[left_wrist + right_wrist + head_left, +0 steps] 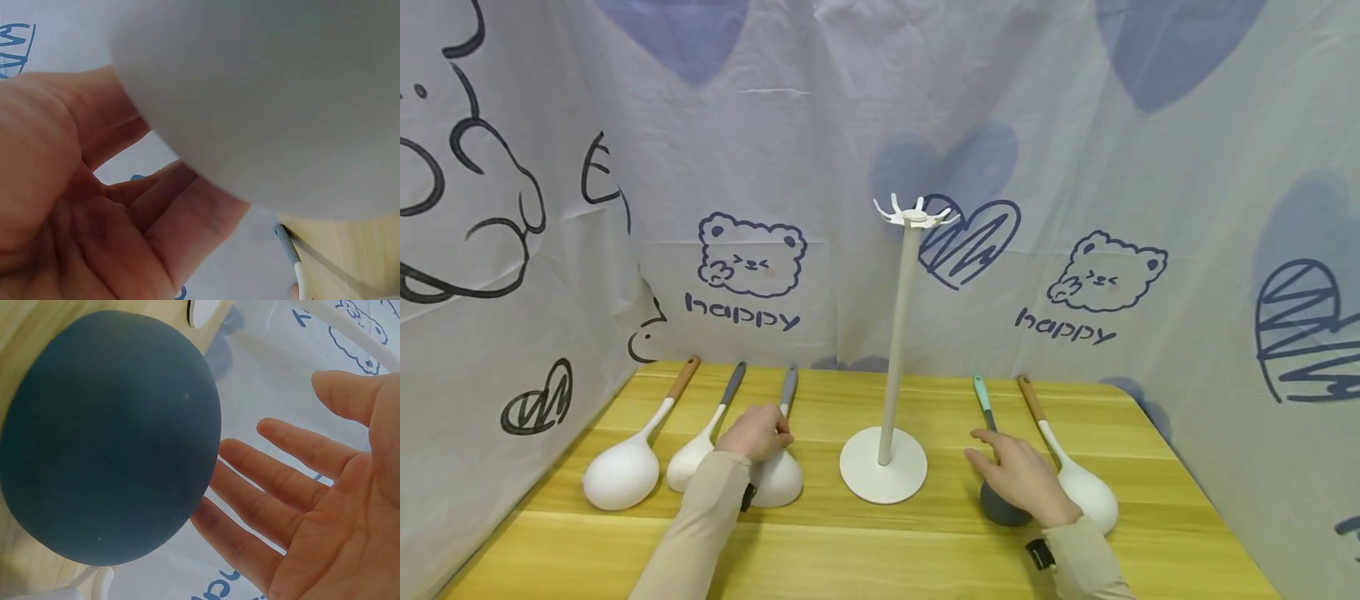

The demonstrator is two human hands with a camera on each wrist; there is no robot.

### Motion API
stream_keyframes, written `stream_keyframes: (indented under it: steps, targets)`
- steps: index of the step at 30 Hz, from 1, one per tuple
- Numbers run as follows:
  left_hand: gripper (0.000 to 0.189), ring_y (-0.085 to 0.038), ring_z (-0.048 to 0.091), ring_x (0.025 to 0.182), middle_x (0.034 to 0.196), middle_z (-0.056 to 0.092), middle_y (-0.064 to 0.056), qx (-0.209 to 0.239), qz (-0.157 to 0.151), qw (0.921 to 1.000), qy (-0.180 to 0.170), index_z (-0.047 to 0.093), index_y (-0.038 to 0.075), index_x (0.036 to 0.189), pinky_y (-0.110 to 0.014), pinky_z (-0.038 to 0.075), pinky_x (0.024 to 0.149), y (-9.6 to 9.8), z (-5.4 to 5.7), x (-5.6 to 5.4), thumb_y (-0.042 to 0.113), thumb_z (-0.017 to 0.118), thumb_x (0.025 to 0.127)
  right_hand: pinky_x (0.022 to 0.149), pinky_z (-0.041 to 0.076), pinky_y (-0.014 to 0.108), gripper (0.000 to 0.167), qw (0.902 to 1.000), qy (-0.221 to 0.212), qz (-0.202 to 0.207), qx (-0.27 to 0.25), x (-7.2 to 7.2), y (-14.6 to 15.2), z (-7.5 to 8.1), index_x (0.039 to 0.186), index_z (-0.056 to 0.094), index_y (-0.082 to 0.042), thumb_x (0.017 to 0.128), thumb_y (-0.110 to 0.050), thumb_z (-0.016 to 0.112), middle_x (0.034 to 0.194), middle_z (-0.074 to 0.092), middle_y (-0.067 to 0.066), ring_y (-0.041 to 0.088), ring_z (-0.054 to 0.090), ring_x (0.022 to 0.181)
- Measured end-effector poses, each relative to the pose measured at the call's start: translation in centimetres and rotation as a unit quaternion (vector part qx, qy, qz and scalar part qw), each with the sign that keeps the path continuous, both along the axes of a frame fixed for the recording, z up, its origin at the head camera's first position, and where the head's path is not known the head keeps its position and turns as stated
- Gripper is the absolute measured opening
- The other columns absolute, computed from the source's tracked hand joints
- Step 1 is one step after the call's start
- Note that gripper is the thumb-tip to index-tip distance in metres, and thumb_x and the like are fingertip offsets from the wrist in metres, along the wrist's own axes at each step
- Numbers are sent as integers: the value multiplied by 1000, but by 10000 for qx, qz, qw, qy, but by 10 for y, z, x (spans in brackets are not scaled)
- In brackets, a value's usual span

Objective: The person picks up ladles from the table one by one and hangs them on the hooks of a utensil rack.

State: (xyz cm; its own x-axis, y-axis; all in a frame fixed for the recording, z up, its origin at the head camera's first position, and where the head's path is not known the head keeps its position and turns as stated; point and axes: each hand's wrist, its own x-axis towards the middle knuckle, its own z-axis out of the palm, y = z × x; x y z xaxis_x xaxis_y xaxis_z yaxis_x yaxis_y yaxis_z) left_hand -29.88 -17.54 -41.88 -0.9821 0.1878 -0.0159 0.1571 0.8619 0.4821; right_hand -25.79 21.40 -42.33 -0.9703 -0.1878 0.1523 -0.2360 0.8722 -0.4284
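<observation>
My left hand [756, 433] pinches the neck of a white ladle [778, 483] with a grey handle, left of the stand. In the left wrist view the ladle's rounded bowl [269, 106] hides the fingertips and the grip itself. On the other side, my right hand [1021, 479] hovers over a dark ladle [1002, 510] with a mint-tipped handle. Its fingers are spread and nearly straight, beside the dark bowl [112, 437] in the right wrist view. Between the hands stands a white rack [897, 350] with a ring of upturned hooks and a round base.
Left of my left hand lie a white ladle [691, 461] with a dark grey handle and a larger one [621, 475] with a brown handle. Another brown-handled white ladle [1088, 498] lies by my right hand. Printed cloth [850, 300] borders the wooden table [842, 558].
</observation>
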Motion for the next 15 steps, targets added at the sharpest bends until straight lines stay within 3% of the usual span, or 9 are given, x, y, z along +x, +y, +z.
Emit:
stream_keyframes:
  steps: [5,15]
  targets:
    - [9,-16,61,73,86,72,-5,-6,-42,10000,86,77,7,84,-31,52,60,1,3,1,10,70,89,61,50,33,43,10000,5,-53,-1,0,0,1,131,62,-16,96,-41,60,103,73,5,9,60,73]
    - [12,-19,59,72,82,68,-6,288,352,9982,395,71,11,71,-31,52,59,6,7,4,5,71,82,68,54,40,46,9999,141,-36,20,4,1,3,130,63,-14,97,-45,58,112,72,9,15,66,79]
